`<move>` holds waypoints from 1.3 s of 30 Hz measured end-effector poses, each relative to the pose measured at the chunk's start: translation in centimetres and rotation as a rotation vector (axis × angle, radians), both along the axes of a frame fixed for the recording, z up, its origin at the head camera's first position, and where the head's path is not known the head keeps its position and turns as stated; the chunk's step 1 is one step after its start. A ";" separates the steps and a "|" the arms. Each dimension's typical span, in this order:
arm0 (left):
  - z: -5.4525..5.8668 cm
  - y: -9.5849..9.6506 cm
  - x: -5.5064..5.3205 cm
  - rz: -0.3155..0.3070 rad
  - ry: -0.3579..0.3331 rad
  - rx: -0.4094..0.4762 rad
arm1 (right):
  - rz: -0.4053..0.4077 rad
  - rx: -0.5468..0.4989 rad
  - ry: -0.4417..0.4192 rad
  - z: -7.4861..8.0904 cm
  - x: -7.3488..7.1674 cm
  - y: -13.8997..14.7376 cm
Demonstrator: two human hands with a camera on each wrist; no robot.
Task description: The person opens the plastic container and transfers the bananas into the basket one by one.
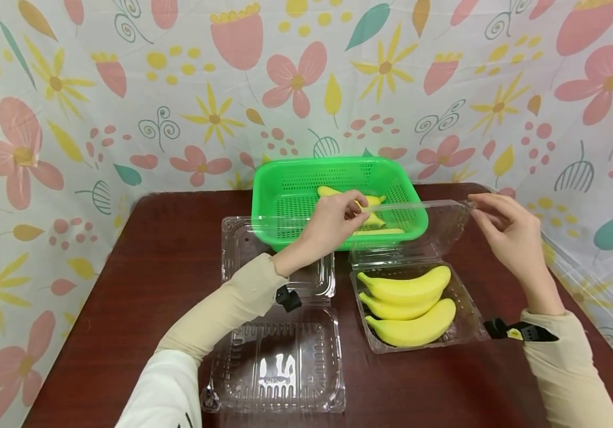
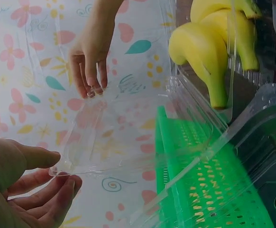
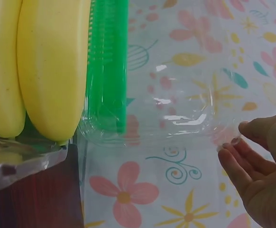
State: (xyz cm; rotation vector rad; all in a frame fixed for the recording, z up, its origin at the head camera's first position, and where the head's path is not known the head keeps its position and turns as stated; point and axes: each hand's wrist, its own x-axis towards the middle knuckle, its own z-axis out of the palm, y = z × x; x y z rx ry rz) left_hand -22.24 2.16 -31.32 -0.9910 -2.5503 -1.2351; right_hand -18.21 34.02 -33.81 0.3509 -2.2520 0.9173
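Observation:
A clear plastic clamshell box (image 1: 469, 306) sits right of centre with three yellow bananas (image 1: 416, 324) lying side by side in its base. Its hinged lid (image 1: 435, 235) stands raised at the back. My left hand (image 1: 333, 223) pinches the lid's left front corner between thumb and fingers, and in the left wrist view the thumb (image 2: 41, 157) lies over that edge. At the opposite corner, my right hand (image 1: 512, 235) pinches the lid with its fingertips; the right wrist view shows the same grip by the right hand (image 3: 263, 159).
Behind the box, a green perforated basket (image 1: 290, 169) holds several more bananas (image 1: 328, 191). A second clear clamshell (image 1: 277, 380) lies opened flat on the dark red table (image 1: 146, 285), left of the filled one. A flowered curtain (image 1: 167, 89) hangs behind the table.

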 end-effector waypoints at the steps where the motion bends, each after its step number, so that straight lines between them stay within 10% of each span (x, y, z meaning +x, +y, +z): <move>1: 0.0 0.0 -0.1 0.009 0.003 -0.005 | -0.001 0.002 -0.005 0.0 -0.1 -0.1; 21: -0.4 0.0 -1.5 0.119 0.025 -0.130 | 0.076 0.071 -0.129 1.1 -0.2 -2.6; 39: -0.8 0.3 -1.8 0.106 0.057 -0.221 | 0.102 0.177 -0.227 -1.2 -1.5 -0.5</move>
